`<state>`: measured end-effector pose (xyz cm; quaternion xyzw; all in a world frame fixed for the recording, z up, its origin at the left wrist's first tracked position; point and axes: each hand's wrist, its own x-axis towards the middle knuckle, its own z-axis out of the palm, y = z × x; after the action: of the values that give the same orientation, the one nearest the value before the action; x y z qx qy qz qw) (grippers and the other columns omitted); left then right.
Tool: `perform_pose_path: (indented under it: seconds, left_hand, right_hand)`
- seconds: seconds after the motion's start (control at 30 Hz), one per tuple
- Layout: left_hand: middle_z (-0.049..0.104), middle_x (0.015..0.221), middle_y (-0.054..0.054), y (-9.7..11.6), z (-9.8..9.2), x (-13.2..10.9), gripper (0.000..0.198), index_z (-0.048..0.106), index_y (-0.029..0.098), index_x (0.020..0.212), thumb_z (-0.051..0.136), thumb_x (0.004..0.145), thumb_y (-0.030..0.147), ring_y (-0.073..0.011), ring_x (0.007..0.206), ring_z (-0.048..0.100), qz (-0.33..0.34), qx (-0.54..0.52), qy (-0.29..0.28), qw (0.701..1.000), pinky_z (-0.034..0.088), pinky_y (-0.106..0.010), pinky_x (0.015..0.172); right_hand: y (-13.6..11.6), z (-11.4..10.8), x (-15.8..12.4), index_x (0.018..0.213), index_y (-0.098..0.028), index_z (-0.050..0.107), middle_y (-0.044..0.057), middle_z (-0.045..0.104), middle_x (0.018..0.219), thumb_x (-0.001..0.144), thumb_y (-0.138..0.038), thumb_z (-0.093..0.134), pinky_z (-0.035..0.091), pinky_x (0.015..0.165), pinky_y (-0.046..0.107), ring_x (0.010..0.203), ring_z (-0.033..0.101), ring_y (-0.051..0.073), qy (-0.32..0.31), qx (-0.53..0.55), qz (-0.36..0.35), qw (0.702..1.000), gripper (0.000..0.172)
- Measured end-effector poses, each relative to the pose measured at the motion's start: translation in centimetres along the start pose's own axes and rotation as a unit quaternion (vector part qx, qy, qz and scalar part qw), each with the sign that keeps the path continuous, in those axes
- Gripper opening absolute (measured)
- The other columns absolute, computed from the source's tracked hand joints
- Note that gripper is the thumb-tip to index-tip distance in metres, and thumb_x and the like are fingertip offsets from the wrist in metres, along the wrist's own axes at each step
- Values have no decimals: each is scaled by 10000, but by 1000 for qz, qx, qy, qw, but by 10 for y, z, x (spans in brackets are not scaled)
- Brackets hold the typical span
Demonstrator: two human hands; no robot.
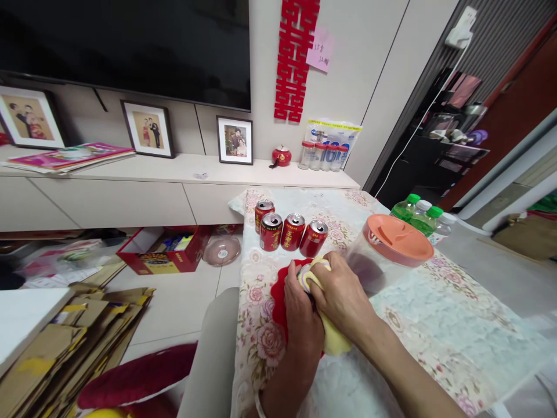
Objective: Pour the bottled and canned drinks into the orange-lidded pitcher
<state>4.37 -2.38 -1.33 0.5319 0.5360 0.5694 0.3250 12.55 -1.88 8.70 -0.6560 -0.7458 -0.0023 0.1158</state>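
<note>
My left hand (pixel 302 319) is wrapped round a can (pixel 306 270); only a bit of its silvery top shows between my hands. With my right hand (pixel 342 290) I press a bunched yellow cloth (pixel 337 339) against the top of that can, and the cloth's loose end hangs below my wrist. Under my hands lies a red scalloped mat (pixel 278 290), partly covered. Just beyond stand several red drink cans (pixel 293 233), upright and close together. Right of my hands is a clear tub with an orange lid (pixel 402 238).
A floral cloth covers the table (pixel 261 316). Green-capped bottles (pixel 411 206) stand past the tub. A grey seat edge (pixel 213 348), flattened cardboard (pixel 82 331) and a red box (pixel 161 252) are at left. Behind runs a white cabinet (pixel 187 174) with framed photos and jars.
</note>
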Motion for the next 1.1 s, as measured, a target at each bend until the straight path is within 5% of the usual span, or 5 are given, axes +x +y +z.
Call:
perform_pose_path:
  seconds: [0.2, 0.37, 0.6, 0.93, 1.1]
  left_hand:
    - [516, 1577, -260, 2, -1, 0, 697, 400, 108, 1540, 553, 861, 141, -352, 1471, 521, 10, -9, -21, 1000, 431, -559, 1218]
    - [505, 1589, -234, 5, 0, 2, 779, 370, 126, 1545, 602, 803, 100, -359, 1502, 478, -7, -8, -18, 1000, 401, -573, 1239]
    - [541, 1555, -242, 3, -1, 2, 753, 414, 115, 1527, 584, 794, 131, -367, 1467, 516, 2, -18, -16, 1000, 428, -552, 1213]
    - [560, 1522, -257, 5, -1, 6, 718, 438, 104, 1520, 602, 827, 194, -383, 1451, 521, -20, -34, -22, 999, 410, -571, 1214]
    - [569, 1517, -251, 3, 0, 5, 616, 479, 124, 1489, 545, 881, 197, -360, 1425, 554, -28, -42, -6, 999, 421, -554, 1205]
  right_hand:
    - [-4, -32, 4, 799, -192, 705, 100, 630, 946, 928, -144, 620, 440, 703, 328, 867, 624, 236, -50, -42, -18, 998, 162]
    - [-3, -53, -5, 858, -203, 752, 149, 673, 1041, 972, -136, 578, 397, 641, 353, 997, 619, 321, 24, -138, 8, 990, 219]
    - [5, -26, -7, 954, -244, 789, 108, 670, 1125, 987, -127, 599, 468, 807, 376, 1053, 573, 297, -28, -84, -60, 994, 226]
    - [-11, -21, 7, 1117, -138, 759, 196, 658, 1140, 982, -114, 528, 451, 796, 437, 1084, 565, 374, -33, -122, 6, 992, 269]
    - [-9, -13, 12, 1019, -178, 767, 151, 660, 1102, 1028, -183, 499, 454, 801, 392, 1084, 582, 322, -42, -88, -8, 995, 268]
